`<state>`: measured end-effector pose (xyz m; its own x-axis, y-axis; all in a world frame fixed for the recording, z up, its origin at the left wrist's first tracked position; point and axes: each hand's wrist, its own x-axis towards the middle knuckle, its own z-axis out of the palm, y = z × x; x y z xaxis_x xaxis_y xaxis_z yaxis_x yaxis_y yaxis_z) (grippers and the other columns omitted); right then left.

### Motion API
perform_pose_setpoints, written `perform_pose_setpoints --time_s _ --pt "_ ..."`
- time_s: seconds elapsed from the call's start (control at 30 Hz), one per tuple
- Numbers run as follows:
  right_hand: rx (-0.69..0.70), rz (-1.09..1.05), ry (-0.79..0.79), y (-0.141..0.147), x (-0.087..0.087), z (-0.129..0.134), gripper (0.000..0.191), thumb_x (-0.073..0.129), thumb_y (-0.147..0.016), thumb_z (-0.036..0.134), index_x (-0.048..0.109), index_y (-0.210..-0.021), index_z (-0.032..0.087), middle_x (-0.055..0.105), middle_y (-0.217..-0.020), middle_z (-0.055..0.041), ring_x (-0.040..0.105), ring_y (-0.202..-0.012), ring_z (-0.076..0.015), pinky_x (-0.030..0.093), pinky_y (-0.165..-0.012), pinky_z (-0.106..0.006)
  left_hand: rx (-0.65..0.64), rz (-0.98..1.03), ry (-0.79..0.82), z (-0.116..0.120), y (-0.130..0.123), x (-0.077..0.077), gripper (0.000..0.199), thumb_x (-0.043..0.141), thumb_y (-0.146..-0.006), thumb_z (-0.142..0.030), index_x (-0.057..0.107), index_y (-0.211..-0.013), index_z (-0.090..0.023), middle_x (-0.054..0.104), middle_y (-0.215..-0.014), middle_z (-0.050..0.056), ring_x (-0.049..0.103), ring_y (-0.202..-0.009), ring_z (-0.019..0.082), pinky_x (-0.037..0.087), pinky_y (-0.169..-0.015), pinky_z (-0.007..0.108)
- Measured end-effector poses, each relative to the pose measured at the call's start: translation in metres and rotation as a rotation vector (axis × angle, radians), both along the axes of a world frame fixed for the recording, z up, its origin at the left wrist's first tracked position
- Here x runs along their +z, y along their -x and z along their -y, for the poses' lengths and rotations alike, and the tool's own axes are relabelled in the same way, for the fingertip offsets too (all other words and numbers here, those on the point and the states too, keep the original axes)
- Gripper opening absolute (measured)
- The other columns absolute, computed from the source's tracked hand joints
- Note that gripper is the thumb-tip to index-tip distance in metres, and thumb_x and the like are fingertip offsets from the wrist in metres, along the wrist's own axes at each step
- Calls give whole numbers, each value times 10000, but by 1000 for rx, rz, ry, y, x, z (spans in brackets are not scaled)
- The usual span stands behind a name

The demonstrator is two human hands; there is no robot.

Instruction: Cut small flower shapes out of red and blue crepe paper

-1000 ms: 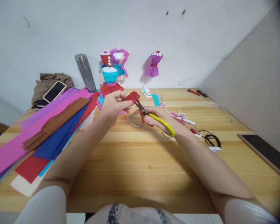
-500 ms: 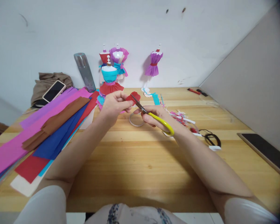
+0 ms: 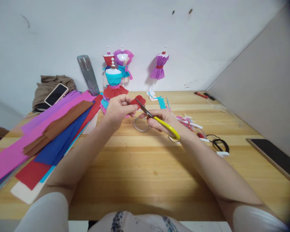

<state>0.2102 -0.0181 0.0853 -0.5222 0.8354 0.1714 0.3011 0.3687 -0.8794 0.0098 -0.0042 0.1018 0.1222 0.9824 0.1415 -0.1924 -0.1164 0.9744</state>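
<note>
Pinched between the fingers of my left hand is a small rounded piece of red crepe paper. My right hand is closed on yellow-handled scissors, whose metal blades lie against the red paper; how far the blades are apart I cannot tell. Below and between the hands, a thin pale ring rests on the table. Just behind my left hand stands a mini dress form in a turquoise top and red skirt.
Strips of coloured crepe paper cover the left side, near a phone and a tilted-looking bottle. Another dress form wears purple. Scraps, black cord and a dark flat tablet-like object lie to the right.
</note>
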Motion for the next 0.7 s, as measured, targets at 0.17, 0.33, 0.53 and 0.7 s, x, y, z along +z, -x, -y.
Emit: perform_pose_setpoints --time_s 0.17,0.33,0.53,0.7 --pt "4 -42 16 2 -2 -2 599 679 -812 689 731 -967 113 402 -626 44 377 -575 -118 316 -554 -282 9 -2 20 1 0 2 273 850 -557 -196 596 -653 -167 637 -563 -21 557 -490 83 457 -518 223" --pt "-14 -29 -16 1 -3 -4 573 679 -815 664 757 -940 111 445 -661 24 389 -599 -122 345 -585 -288 17 22 70 2 0 2 286 863 -548 -180 602 -663 -165 639 -554 -19 581 -498 90 464 -521 215" --pt "-32 -12 -17 1 -7 -7 516 709 -792 630 759 -914 131 445 -646 22 350 -586 -116 292 -561 -286 18 48 110 3 -1 3 265 853 -551 -168 612 -661 -158 644 -533 -19 582 -488 89 472 -520 210" --pt "-34 2 -38 1 -6 -10 505 720 -779 627 759 -877 133 477 -672 7 369 -601 -121 329 -587 -294 10 53 136 2 0 1 250 844 -579 -142 620 -688 -151 651 -556 -15 591 -508 86 461 -527 201"
